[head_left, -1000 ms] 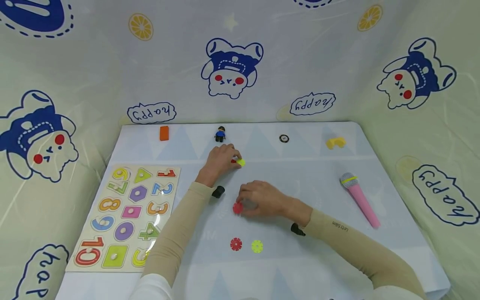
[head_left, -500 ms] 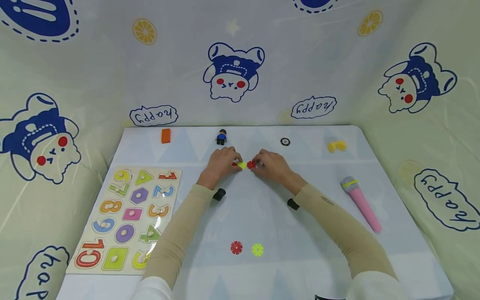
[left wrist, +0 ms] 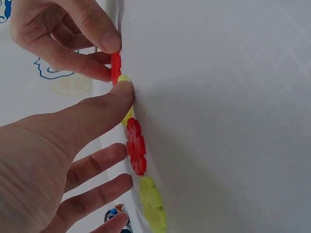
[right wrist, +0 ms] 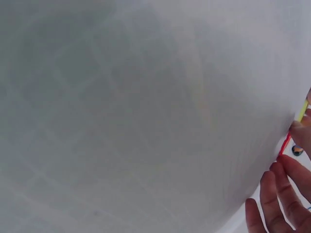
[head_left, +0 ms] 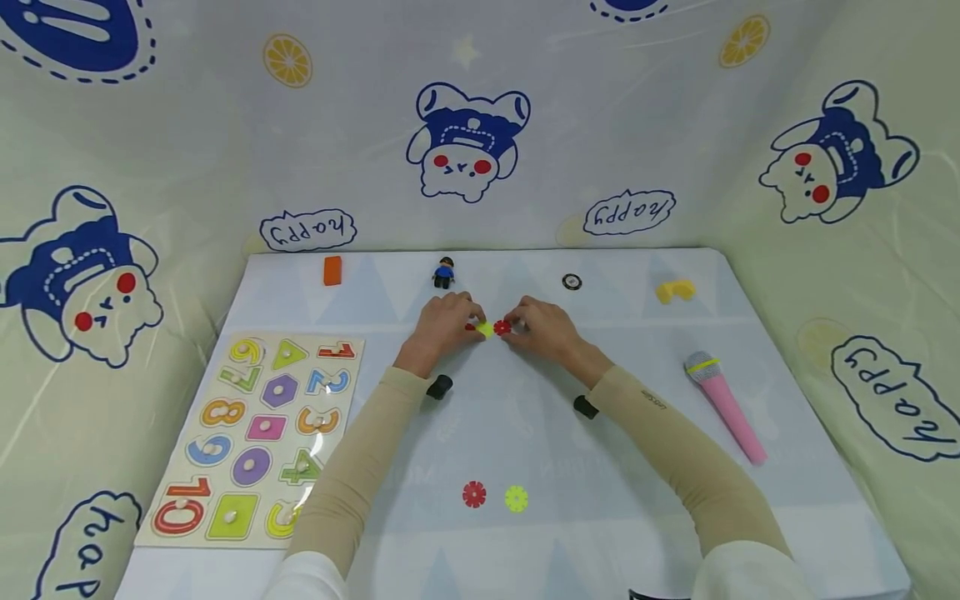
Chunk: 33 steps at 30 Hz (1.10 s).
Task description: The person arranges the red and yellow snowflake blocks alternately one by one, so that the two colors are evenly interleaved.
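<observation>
My left hand pinches a yellow snowflake disc between thumb and fingers, over the far middle of the table. In the left wrist view, this disc is in a row with a red disc and another yellow disc, which the hand mostly hides from the head view. My right hand pinches a red snowflake disc, its edge right at the held yellow one. Nearer on the table, a red disc and a yellow-green disc lie flat, apart.
A number and shape puzzle board lies on the left, partly behind the left sleeve. A pink toy microphone is on the right. Along the far edge are an orange block, a toy figure, a small wheel and a yellow piece.
My right hand has moved away from me with its red disc, from the table's middle up to the yellow disc in my left hand. The left hand has stayed nearly in place.
</observation>
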Tool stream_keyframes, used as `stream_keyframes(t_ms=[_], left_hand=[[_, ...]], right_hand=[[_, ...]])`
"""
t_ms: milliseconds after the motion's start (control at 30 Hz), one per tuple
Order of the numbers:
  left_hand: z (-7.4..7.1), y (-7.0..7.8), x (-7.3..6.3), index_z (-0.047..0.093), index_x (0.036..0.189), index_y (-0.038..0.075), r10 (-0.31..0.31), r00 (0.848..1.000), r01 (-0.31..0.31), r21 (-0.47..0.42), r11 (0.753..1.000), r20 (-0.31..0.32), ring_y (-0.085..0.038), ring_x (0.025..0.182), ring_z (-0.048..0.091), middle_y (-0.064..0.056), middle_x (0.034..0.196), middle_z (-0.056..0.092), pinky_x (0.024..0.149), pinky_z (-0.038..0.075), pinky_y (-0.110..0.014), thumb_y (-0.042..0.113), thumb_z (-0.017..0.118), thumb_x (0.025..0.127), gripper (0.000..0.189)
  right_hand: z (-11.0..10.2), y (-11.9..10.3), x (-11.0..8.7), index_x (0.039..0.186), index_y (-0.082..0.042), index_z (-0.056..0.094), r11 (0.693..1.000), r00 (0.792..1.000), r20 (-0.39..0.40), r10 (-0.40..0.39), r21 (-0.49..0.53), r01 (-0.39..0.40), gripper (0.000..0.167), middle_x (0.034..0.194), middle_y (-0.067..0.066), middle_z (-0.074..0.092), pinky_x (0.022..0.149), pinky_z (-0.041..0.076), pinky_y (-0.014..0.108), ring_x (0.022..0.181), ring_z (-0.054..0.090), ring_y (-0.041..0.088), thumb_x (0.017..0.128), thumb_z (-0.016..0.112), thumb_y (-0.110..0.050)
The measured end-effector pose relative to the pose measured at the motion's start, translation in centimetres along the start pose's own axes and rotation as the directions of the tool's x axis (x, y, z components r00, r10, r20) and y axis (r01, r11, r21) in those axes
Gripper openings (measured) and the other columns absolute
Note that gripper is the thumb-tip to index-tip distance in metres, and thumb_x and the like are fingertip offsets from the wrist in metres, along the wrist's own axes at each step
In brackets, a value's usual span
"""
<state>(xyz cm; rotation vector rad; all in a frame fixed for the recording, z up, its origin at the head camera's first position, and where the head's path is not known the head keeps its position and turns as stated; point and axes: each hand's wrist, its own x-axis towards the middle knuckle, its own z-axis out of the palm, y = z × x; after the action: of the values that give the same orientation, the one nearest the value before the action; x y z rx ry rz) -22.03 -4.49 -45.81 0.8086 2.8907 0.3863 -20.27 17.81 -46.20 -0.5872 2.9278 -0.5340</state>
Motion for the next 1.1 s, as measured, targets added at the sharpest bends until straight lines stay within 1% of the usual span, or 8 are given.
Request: stream_keyframes(t_ms=[300, 433, 533, 633, 733, 900, 1033, 1100], left_hand=[[-0.1, 0.3, 0.6, 0.075, 0.133, 0.017, -0.026, 0.997, 0.028, -0.026, 0.999, 0.067, -0.027, 0.118, 0.066, -0.005, 0.125, 0.071, 0.110, 0.050, -0.049, 0.041, 0.086, 0.096, 0.045], [0.1, 0.7, 1.2, 0.072, 0.136, 0.016, -0.030, 0.996, 0.033, -0.043, 0.999, 0.088, -0.028, 0.122, 0.063, -0.006, 0.129, 0.069, 0.114, 0.048, -0.050, 0.044, 0.086, 0.095, 0.052], [0.2, 1.1, 1.6, 0.072, 0.137, 0.016, -0.016, 0.996, 0.022, -0.066, 0.998, 0.091, -0.028, 0.124, 0.061, -0.007, 0.130, 0.068, 0.115, 0.047, -0.050, 0.046, 0.085, 0.095, 0.053], [0.4, 1.6, 1.8, 0.073, 0.135, 0.016, -0.002, 0.997, 0.007, -0.060, 0.998, 0.082, -0.029, 0.125, 0.061, -0.006, 0.131, 0.068, 0.113, 0.048, -0.050, 0.047, 0.083, 0.097, 0.050], [0.5, 1.8, 1.8, 0.075, 0.131, 0.016, -0.004, 0.998, 0.007, -0.046, 0.999, 0.059, -0.029, 0.123, 0.061, -0.006, 0.129, 0.068, 0.110, 0.050, -0.049, 0.046, 0.083, 0.097, 0.046], [0.7, 1.9, 1.8, 0.079, 0.125, 0.017, -0.004, 1.000, 0.005, -0.045, 0.999, 0.019, -0.028, 0.119, 0.063, -0.005, 0.124, 0.070, 0.104, 0.054, -0.046, 0.044, 0.084, 0.097, 0.039], [0.9, 2.0, 2.0, 0.080, 0.123, 0.018, 0.012, 1.000, -0.012, -0.053, 0.999, 0.003, -0.027, 0.116, 0.064, -0.005, 0.122, 0.071, 0.100, 0.055, -0.044, 0.042, 0.083, 0.098, 0.035], [1.0, 2.1, 2.0, 0.081, 0.123, 0.018, 0.012, 1.000, -0.012, -0.057, 0.998, 0.000, -0.027, 0.115, 0.064, -0.005, 0.121, 0.072, 0.099, 0.055, -0.044, 0.041, 0.083, 0.099, 0.033]], right_hand=[[-0.1, 0.5, -0.7, 0.129, -0.005, 0.080, 0.999, 0.999, 0.011, 0.036, 0.021, -0.036, 0.041, 0.118, 0.009, 0.072, 0.084, 0.057, 0.035, 0.095, 0.065, 0.022, 0.097, 0.086, -0.030], [-0.4, 0.4, -1.9, 0.131, -0.004, 0.079, 0.999, 0.998, 0.032, 0.045, 0.014, -0.046, 0.045, 0.120, 0.009, 0.072, 0.088, 0.057, 0.038, 0.098, 0.065, 0.022, 0.096, 0.087, -0.030], [-0.5, 0.2, -3.3, 0.129, -0.005, 0.080, 1.000, 0.999, 0.033, 0.015, 0.021, -0.016, 0.044, 0.116, 0.008, 0.073, 0.086, 0.056, 0.036, 0.095, 0.064, 0.020, 0.095, 0.088, -0.031], [-0.2, -0.4, -5.1, 0.123, -0.007, 0.083, 0.998, 0.999, 0.017, -0.051, 0.028, 0.050, 0.039, 0.110, 0.005, 0.073, 0.082, 0.056, 0.033, 0.091, 0.064, 0.017, 0.094, 0.089, -0.032], [0.3, -1.5, -7.4, 0.118, -0.010, 0.084, 0.989, 0.989, 0.015, -0.148, 0.014, 0.148, 0.036, 0.104, 0.001, 0.074, 0.081, 0.057, 0.031, 0.088, 0.065, 0.014, 0.092, 0.090, -0.034], [0.8, -4.0, -12.4, 0.116, -0.015, 0.084, 0.951, 0.947, 0.092, -0.309, 0.016, 0.308, 0.039, 0.103, -0.004, 0.073, 0.086, 0.059, 0.028, 0.090, 0.064, 0.009, 0.090, 0.091, -0.043], [1.3, -5.7, -16.3, 0.121, -0.019, 0.083, 0.934, 0.919, 0.167, -0.357, 0.043, 0.355, 0.050, 0.107, -0.008, 0.072, 0.091, 0.058, 0.028, 0.095, 0.062, 0.005, 0.088, 0.089, -0.056], [1.8, -6.1, -17.8, 0.122, -0.021, 0.082, 0.927, 0.910, 0.179, -0.375, 0.052, 0.372, 0.054, 0.109, -0.009, 0.071, 0.093, 0.057, 0.028, 0.097, 0.063, 0.003, 0.087, 0.088, -0.061]])
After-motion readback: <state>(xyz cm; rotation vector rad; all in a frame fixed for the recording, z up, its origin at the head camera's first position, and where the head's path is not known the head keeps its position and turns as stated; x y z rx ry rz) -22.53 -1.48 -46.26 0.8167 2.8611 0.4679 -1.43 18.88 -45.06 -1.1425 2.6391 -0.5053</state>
